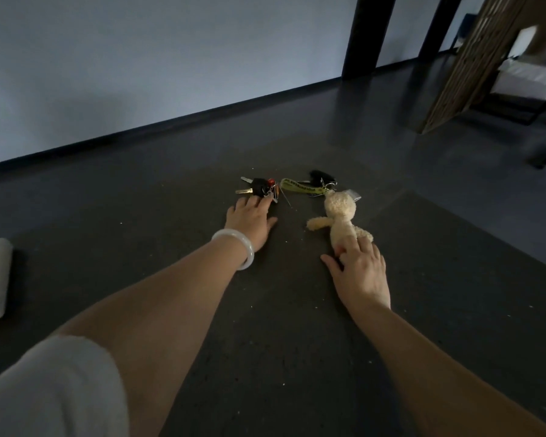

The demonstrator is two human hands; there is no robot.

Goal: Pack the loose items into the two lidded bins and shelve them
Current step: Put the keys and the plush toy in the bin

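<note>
While well apart from the wall [139, 74], open fingers [250, 202]: left hand [249, 223] on keys [259, 186], right hand [361, 270] on plush [341, 216].

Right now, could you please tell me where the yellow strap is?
In the head view the yellow strap lies on the dark mat, between the key bunch by the left hand and the plush toy.

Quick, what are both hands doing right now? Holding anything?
Left hand: open, fingertips touching the bunch of keys.
Right hand: open, fingers resting on the plush toy.
</note>
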